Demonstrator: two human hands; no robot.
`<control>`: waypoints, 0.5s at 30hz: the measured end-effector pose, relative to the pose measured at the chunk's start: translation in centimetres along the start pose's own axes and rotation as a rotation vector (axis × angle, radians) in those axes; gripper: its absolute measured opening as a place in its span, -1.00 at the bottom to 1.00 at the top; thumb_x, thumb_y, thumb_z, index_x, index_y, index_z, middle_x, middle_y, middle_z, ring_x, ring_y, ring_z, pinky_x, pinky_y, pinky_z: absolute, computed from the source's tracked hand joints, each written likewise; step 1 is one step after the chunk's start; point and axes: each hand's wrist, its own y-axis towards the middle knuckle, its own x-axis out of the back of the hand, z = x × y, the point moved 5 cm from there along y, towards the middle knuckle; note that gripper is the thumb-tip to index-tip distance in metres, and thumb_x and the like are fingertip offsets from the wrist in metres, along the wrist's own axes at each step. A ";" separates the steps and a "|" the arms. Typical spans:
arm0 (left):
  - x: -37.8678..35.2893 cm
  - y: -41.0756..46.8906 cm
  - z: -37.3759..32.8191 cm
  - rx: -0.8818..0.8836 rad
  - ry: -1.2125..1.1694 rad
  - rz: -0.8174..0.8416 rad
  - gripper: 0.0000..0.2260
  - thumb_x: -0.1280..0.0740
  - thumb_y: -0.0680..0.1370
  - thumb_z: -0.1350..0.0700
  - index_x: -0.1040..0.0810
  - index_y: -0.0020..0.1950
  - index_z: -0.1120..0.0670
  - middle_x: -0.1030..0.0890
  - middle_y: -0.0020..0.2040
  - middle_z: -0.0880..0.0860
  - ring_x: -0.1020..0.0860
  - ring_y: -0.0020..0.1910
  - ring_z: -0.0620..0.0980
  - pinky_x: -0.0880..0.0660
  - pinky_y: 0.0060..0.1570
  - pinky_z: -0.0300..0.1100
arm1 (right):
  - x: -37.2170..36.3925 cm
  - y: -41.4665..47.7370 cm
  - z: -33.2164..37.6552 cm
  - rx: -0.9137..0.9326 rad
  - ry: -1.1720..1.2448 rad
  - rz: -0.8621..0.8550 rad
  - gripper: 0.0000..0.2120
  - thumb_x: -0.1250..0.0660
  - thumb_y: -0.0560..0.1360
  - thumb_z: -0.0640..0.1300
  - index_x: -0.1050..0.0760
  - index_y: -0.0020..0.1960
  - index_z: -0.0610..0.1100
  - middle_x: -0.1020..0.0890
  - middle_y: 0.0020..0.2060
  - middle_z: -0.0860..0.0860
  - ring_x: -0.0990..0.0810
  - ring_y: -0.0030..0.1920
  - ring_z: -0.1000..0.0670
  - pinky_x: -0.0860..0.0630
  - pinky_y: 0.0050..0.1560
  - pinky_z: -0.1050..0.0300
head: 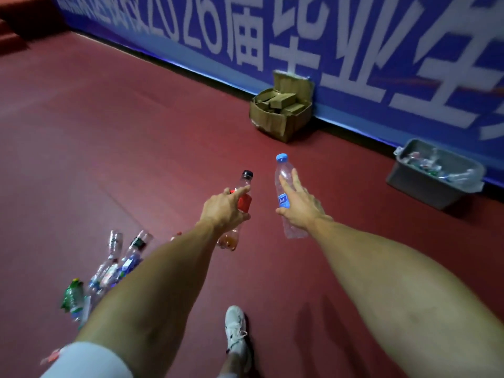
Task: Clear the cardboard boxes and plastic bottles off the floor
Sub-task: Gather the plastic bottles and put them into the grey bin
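Red-label bottle point(244, 202) is gripped in left hand point(222, 211), blue-cap bottle point(283, 174) loosely held in right hand point(300, 211); bin point(425, 190) could be missed if tossed.

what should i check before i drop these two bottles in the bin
1. Left hand grips the red-label bottle: ok.
2. Right hand holds the blue-capped bottle: ok.
3. Caps on both: ok.
4. Grey bin has room: ok, its bottles sit below the rim.
5. Floor towards the bin is bare: ok.
6. Nothing left behind: not ok, loose bottles lie at your left, and the cardboard box stands by the wall.
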 end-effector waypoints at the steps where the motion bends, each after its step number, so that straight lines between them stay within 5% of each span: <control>1: 0.1 2.6 -0.7 -0.022 0.006 0.003 -0.25 -0.41 0.49 -0.26 -0.11 0.59 -0.25 -0.48 0.35 0.08 -0.57 0.16 0.15 -0.51 0.09 -0.03 | 0.8 1.6 -1.2 -0.023 0.003 -0.009 -0.10 -0.38 0.57 0.02 0.21 0.63 0.14 0.32 0.59 0.09 -0.26 0.50 -0.21 -0.41 0.32 -0.08; 9: 1.3 23.2 -8.3 -0.214 0.020 0.065 -0.28 -0.40 0.50 -0.23 -0.13 0.58 -0.27 -0.46 0.36 0.10 -0.56 0.19 0.20 -0.50 0.13 -0.01 | 7.9 13.1 -11.3 -0.255 0.044 -0.118 -0.14 -0.38 0.57 0.02 0.13 0.63 0.12 0.30 0.60 0.09 -0.30 0.48 -0.22 -0.40 0.32 -0.06; 15: 0.8 34.4 -20.7 -0.469 0.063 0.107 -0.29 -0.38 0.52 -0.24 -0.09 0.57 -0.30 -0.40 0.45 0.09 -0.58 0.20 0.18 -0.51 0.11 -0.02 | 12.6 16.9 -23.2 -0.496 0.081 -0.152 -0.15 -0.38 0.57 0.03 0.12 0.63 0.12 0.31 0.60 0.08 -0.31 0.47 -0.20 -0.40 0.31 -0.04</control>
